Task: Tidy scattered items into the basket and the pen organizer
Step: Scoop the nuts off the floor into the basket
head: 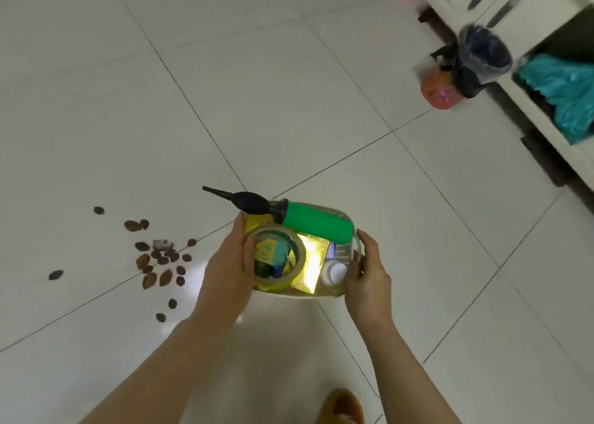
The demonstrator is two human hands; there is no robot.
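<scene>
I carry a pale basket (331,213) above the tiled floor, one hand on each end. My left hand (229,263) grips its left rim and my right hand (369,271) grips the handle on its right end. Across the top lies a green balloon pump (313,221) whose black nozzle pokes out past the left rim. Inside sit a roll of clear tape (276,254), a gold foil sheet (313,263) and a white round bottle cap (336,272). The pen organizer is not in view.
Several brown husks or shells (157,259) lie scattered on the white floor tiles to the left. At the upper right stand a white cabinet (520,8), a small bin with a dark liner (482,57), an orange ball (440,90) and teal cloth (559,92). A brown slipper (342,407) shows at the bottom.
</scene>
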